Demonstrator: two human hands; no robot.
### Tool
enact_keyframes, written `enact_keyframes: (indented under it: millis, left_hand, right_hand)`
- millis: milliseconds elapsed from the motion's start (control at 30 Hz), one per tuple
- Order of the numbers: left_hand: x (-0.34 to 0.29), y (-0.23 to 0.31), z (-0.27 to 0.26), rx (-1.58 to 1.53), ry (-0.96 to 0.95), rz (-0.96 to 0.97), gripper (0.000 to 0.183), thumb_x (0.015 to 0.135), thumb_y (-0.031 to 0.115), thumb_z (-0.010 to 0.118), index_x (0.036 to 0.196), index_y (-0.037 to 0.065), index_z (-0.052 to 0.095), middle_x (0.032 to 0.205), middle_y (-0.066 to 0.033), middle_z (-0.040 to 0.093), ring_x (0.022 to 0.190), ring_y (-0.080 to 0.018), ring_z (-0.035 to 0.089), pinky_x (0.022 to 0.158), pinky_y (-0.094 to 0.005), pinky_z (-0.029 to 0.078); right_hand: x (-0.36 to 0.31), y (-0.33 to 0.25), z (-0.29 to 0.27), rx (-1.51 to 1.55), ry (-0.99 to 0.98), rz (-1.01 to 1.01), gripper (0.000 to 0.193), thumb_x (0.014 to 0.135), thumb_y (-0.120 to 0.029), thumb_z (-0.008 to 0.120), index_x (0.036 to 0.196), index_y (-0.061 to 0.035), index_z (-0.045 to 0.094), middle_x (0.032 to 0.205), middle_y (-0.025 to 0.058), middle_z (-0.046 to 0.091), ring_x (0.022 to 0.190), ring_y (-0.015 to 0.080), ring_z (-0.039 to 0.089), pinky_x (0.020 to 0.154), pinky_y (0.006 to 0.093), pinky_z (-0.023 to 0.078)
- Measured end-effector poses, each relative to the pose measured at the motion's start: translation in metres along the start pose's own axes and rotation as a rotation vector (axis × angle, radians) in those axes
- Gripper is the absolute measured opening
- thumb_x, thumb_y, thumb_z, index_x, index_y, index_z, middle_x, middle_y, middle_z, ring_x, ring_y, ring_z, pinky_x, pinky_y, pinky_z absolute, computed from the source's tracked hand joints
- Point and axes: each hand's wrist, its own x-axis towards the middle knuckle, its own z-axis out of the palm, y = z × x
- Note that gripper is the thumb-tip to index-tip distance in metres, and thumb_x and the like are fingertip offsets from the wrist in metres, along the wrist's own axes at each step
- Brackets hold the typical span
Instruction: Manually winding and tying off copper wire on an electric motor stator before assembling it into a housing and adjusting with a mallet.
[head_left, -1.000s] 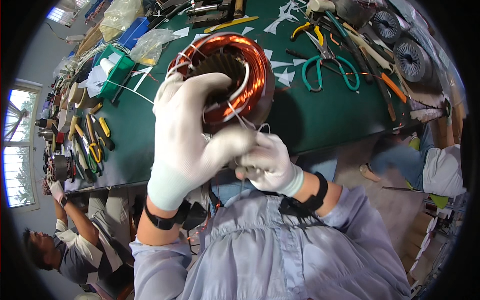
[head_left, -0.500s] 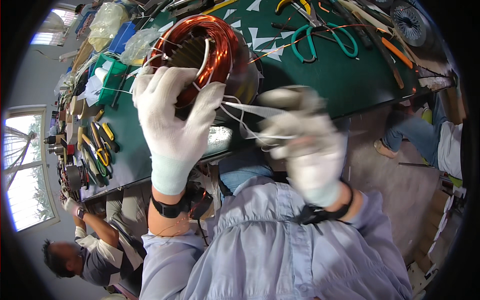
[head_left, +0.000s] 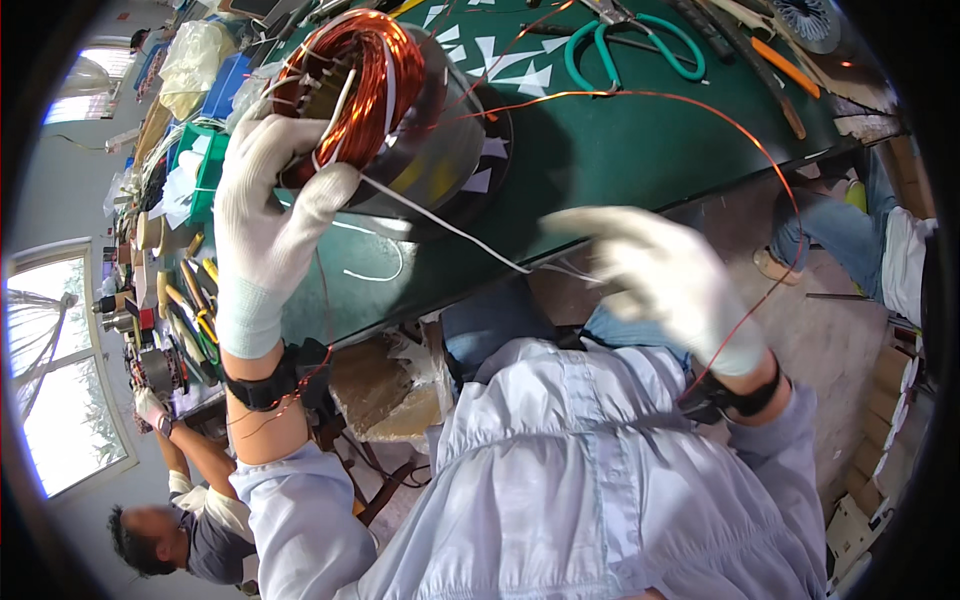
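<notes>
A motor stator [head_left: 440, 150] with a thick ring of copper winding [head_left: 385, 90] lies tilted on the green bench, its open end facing left. My left hand [head_left: 275, 190], in a white glove, grips the near rim of the winding between thumb and fingers. From beside that thumb a white lacing cord [head_left: 440, 218] stretches taut to my right hand [head_left: 670, 275], also gloved and blurred by motion. The cord ends among its curled lower fingers while the index finger points left. A loose white cord end [head_left: 400, 262] curls below the stator.
Green-handled scissors [head_left: 690, 55] and white paper scraps [head_left: 525, 75] lie beyond the stator. A copper wire [head_left: 740, 125] arcs over to my right wrist. Pliers [head_left: 195, 300] and a green bin [head_left: 208, 175] stand left. Another person [head_left: 200, 520] works at lower left.
My right hand has moved right and away from the stator, drawing the cord out longer and straighter. My left hand and the stator appear farther left. The copper wire now loops toward my right wrist.
</notes>
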Motion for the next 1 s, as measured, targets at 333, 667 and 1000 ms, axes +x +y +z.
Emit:
enact_keyframes:
  millis: [333, 667, 1000]
  left_hand:
    - [0.034, 0.007, -0.038, -0.174, -0.273, -0.117, 0.045, 0.103, 0.037, 0.055, 0.125, -0.002, 0.064, 0.108, -0.0106, 0.069, 0.101, -0.0154, 0.063, 0.092, -0.0304, 0.049]
    - [0.082, -0.029, -0.042, 0.422, -0.343, 0.368, 0.025, 0.081, 0.003, 0.059, 0.103, -0.003, 0.069, 0.097, -0.0151, 0.065, 0.097, -0.0322, 0.064, 0.086, -0.0378, 0.052]
    - [0.033, 0.026, -0.016, 0.263, -0.005, 0.447, 0.024, 0.071, 0.008, 0.078, 0.094, 0.012, 0.075, 0.103, -0.0076, 0.067, 0.086, -0.0269, 0.064, 0.074, -0.0382, 0.051]
  right_hand:
    - [0.048, -0.035, 0.076, 0.262, -0.081, 0.099, 0.036, 0.1, -0.022, 0.046, 0.122, 0.0033, 0.06, 0.068, -0.0003, 0.054, 0.053, 0.0025, 0.041, 0.045, 0.0186, 0.025]
    - [0.079, -0.04, 0.051, -0.601, 0.106, -0.251, 0.033, 0.104, -0.03, 0.048, 0.106, -0.0024, 0.066, 0.073, 0.0015, 0.062, 0.062, 0.0096, 0.06, 0.052, 0.0269, 0.044]
    - [0.019, -0.033, 0.044, -1.086, 0.478, -1.083, 0.033, 0.093, -0.013, 0.061, 0.123, 0.0001, 0.056, 0.113, 0.0087, 0.062, 0.093, 0.0211, 0.062, 0.081, 0.0334, 0.052]
